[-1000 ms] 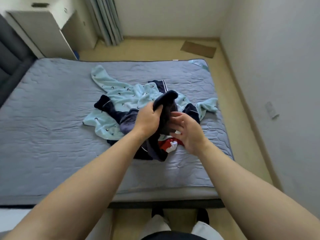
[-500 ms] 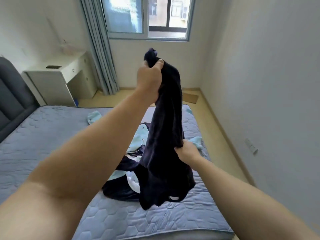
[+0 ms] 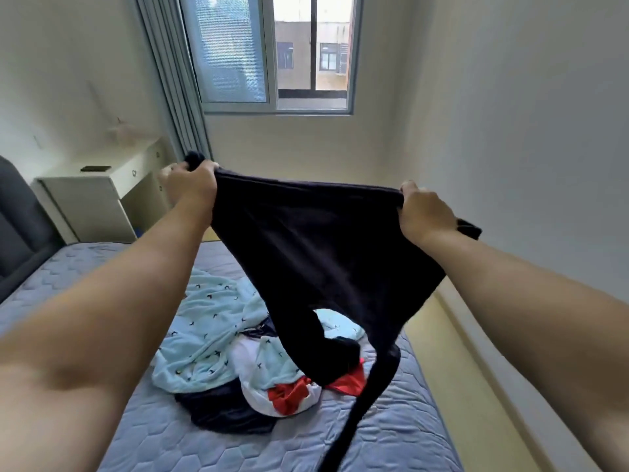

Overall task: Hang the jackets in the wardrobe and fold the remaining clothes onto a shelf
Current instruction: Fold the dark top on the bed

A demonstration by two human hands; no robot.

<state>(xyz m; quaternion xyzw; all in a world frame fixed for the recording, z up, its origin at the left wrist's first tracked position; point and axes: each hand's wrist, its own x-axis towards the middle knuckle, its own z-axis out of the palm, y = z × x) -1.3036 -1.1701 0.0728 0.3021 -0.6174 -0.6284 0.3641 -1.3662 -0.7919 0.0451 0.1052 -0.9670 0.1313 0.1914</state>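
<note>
**Dark garment stretched between 2 hands above the bed**

From where I stand, the person holds a dark garment (image 3: 323, 253) in the air over the bed (image 3: 401, 434), with its top edge pulled into a straight band. The left hand (image 3: 192, 185) is clenched round 1 end of that edge, and a knob of cloth bunches above the fist. The right hand (image 3: 425, 212) grips the other end, with a flap of cloth poking out past it. Below the band the fabric sags and narrows into 2 long strips. 1 reaches down to the heap and the other runs out of sight. It looks like trousers, though I cannot be sure.

I judge it light and thoroughly limp. The cloth is matte and soft, has no stiffness, is hardly slippery, and has nothing to break. The seamed top edge seems the sensible place to hold. It is the firmest line, and the rest hangs flat from it for folding.

Beneath lie a crumpled pale blue piece (image 3: 207, 335) dotted with small dark marks, a red and white piece (image 3: 292, 395) and a dark piece (image 3: 221, 417). The mattress is quilted in hexagons. A white bench (image 3: 88, 195) stands beside the grey curtain (image 3: 177, 80).
</note>
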